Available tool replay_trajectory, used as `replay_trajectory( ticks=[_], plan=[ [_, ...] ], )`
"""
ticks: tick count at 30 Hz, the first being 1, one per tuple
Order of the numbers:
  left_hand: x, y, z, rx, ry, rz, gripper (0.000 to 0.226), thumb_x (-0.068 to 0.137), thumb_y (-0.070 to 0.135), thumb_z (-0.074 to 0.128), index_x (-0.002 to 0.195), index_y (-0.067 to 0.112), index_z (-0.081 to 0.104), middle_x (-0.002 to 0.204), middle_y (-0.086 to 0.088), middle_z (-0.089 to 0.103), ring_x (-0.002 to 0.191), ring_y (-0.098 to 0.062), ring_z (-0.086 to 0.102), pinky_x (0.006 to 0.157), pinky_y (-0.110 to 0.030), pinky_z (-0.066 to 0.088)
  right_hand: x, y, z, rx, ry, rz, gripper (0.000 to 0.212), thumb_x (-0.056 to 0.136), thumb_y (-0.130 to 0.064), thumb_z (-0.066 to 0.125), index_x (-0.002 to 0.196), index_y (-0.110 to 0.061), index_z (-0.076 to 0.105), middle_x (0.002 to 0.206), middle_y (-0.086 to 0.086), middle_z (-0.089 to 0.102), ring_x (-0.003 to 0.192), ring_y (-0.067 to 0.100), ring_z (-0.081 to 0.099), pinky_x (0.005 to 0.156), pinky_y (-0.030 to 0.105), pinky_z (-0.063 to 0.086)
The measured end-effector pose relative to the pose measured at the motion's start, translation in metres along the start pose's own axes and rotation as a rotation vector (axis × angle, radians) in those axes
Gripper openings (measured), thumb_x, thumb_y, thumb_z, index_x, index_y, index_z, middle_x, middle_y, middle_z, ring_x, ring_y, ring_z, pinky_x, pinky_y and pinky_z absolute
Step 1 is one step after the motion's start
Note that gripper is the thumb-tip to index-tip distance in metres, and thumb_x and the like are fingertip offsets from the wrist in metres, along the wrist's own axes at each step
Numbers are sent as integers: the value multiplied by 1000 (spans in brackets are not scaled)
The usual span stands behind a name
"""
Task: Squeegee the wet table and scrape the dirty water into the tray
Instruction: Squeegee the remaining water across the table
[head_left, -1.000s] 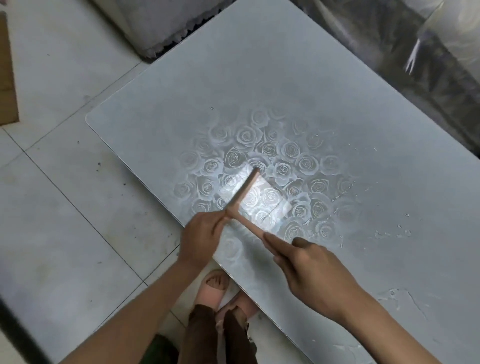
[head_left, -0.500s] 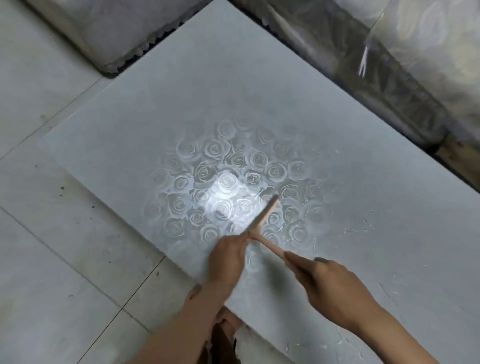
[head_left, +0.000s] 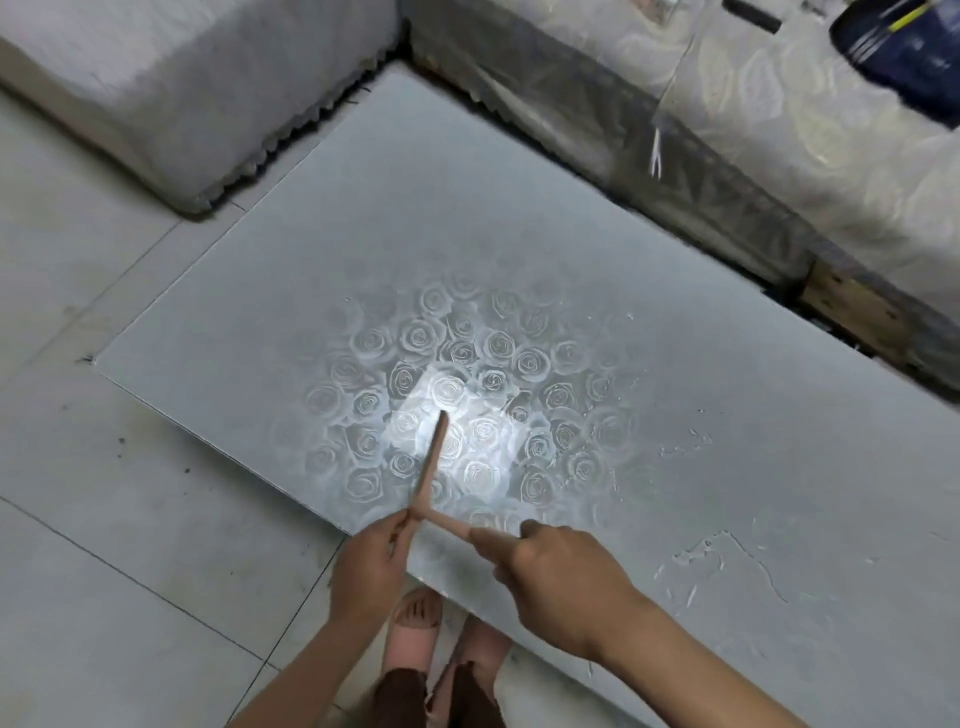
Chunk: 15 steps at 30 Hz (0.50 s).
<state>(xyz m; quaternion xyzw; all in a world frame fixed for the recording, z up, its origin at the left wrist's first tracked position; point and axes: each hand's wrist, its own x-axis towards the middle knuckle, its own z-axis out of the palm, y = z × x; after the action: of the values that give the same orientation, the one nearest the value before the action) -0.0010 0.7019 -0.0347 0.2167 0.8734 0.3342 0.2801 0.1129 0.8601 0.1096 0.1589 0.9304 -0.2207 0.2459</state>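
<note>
floor: pale tiles (head_left: 104, 571) with dark specks, filling the 7 to 10 o'clock side of the view.
table: grey top (head_left: 363, 234) with a rose pattern at its middle; near edge runs from 9 o'clock down toward 5 o'clock.
furniture: cloth-covered pieces (head_left: 182, 78) against the table's far sides, 11 to 2 o'clock.
water: ragged film and beads (head_left: 727, 556) on the table, well apart from the blade, at its 3 to 4 o'clock.
right hand: (head_left: 561, 577) over the near edge, wrapped round the squeegee handle, forefinger laid straight along it, pointing to 10 o'clock.
left hand: (head_left: 366, 566) just off the table edge, pinching the blade's near end.
squeegee: (head_left: 431, 462) t-shaped; blade on the table's rose patch, long axis from the near edge toward 12 to 1 o'clock, handle leaving it toward 4 o'clock.
slippers: pink pair (head_left: 415, 629) on the floor under the near edge.
tray: not in view.
next move, judged: blade lies side-on to the water, so a sweep toward 3 o'clock looks likely; right hand nearer the water.
</note>
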Motion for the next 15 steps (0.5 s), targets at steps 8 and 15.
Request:
replay_trajectory(
  ticks=[8,15],
  plan=[
    [-19,-39,6,64,-18,-35,19,90,6,62,106,7,70,81,-5,69,67,-13,56,54,-19,38,19,-25,37,9,-114,24,46,95,-27,45,140,-30,38,100,17,55,88,37,56,63,33,30],
    [-37,-4,66,20,-114,-16,23,88,7,63,111,7,69,91,-4,69,80,-17,63,67,-25,47,-27,34,50,-77,-119,114,46,91,-19,45,135,-34,38,85,12,52,71,32,45,63,32,31]
  ],
)
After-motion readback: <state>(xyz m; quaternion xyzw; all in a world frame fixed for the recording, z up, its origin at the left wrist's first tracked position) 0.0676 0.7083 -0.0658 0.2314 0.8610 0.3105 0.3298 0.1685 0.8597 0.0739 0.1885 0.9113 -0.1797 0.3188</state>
